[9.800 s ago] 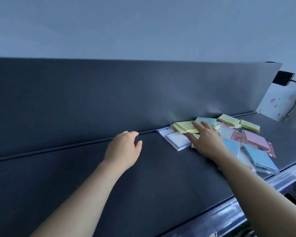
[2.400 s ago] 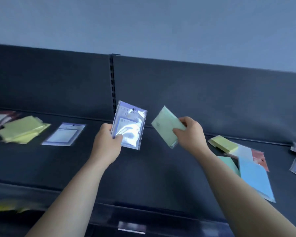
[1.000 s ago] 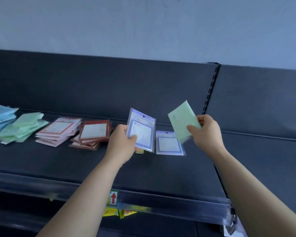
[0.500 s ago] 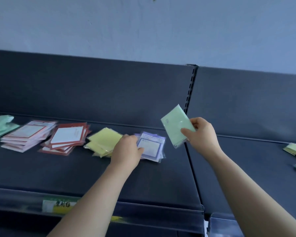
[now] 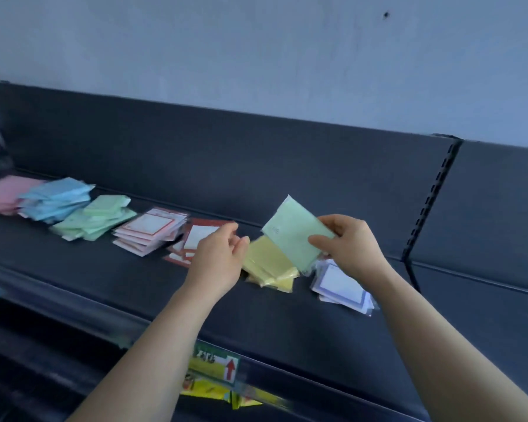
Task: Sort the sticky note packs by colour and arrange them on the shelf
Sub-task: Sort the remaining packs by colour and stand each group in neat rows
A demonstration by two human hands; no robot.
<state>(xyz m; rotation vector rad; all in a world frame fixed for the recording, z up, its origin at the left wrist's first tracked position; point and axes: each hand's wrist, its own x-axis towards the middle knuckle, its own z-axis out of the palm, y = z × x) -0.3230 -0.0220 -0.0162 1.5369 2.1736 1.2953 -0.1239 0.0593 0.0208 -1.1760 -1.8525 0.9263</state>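
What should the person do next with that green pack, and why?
Probably carry the green pack left to the green pile, perhaps via the empty left hand. The right hand holds it by the yellow pile, and colours must match.

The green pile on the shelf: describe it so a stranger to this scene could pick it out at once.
On the long dark shelf, follow the row of piles from the left end. Third, after the pink pile and the blue pile, lies the green pile. It is the only green stack lying down; the other green pack is in the right hand.
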